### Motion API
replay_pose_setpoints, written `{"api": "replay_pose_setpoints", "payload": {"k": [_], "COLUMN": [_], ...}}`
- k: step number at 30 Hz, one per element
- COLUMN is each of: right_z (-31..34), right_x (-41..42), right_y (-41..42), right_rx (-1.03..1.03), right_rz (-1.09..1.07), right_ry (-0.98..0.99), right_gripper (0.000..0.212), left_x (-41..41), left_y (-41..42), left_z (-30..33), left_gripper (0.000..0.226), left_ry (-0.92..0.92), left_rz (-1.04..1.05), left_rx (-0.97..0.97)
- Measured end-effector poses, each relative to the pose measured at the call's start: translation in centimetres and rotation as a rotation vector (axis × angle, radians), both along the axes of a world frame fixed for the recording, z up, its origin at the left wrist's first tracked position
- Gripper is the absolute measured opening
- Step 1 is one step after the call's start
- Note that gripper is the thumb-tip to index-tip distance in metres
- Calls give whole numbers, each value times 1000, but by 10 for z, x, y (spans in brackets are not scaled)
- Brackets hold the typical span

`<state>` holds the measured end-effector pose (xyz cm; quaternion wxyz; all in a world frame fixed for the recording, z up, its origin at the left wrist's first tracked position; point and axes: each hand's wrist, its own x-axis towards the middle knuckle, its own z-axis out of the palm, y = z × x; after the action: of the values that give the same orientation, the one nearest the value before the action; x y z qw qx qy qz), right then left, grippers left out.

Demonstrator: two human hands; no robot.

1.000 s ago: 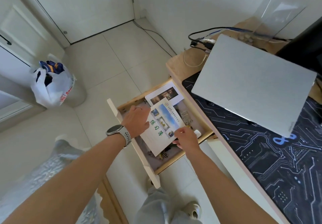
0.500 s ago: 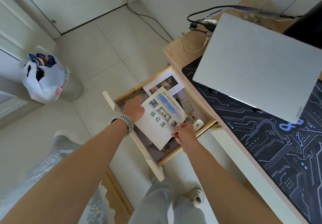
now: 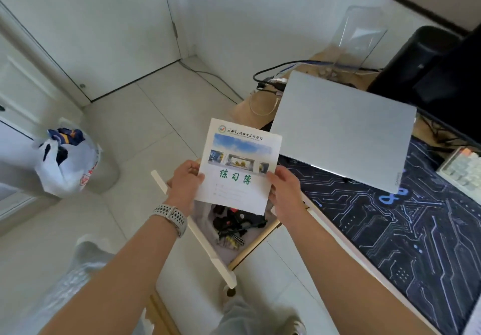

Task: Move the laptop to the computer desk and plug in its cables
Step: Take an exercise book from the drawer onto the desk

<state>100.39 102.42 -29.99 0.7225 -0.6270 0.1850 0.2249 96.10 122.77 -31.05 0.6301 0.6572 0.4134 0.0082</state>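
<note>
White tiled floor, wooden desk (image 3: 242,108) with a circuit-print mat (image 3: 416,230). We hold a booklet (image 3: 238,165) up by its side edges: left hand (image 3: 184,183) and right hand (image 3: 285,191) each curl thumb and fingers round it. Laptop (image 3: 343,131), lid closed, lies on the mat beyond our right fingers; cables (image 3: 270,82) bunch behind it, seemingly unplugged. Open drawer (image 3: 223,261) sits below our fingers. Half a second ago the booklet lay in the drawer; now it's lifted clear. Likely a detour step; next, set the booklet down and reach for the cables.
</note>
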Motion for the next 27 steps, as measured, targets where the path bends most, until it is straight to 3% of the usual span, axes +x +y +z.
{"api": "replay_pose_setpoints", "payload": {"k": [8,19,27], "right_z": [74,106,100], "right_x": [21,-15,-71], "right_y": [-63,-261,-404], "right_rx": [-25,-110,-253], "right_rz": [-60,-430,-626], "right_ry": [-180,-186,-146], "right_gripper": [20,18,20], "left_x": [19,35,26], "left_y": [-69,-265,-409], "left_z": [64,103,95], "left_gripper": [26,15,17], "left_ry": [-90,-142,-128], "left_rz": [-12,-458,-733], "left_rx": [-267,-172,-214]}}
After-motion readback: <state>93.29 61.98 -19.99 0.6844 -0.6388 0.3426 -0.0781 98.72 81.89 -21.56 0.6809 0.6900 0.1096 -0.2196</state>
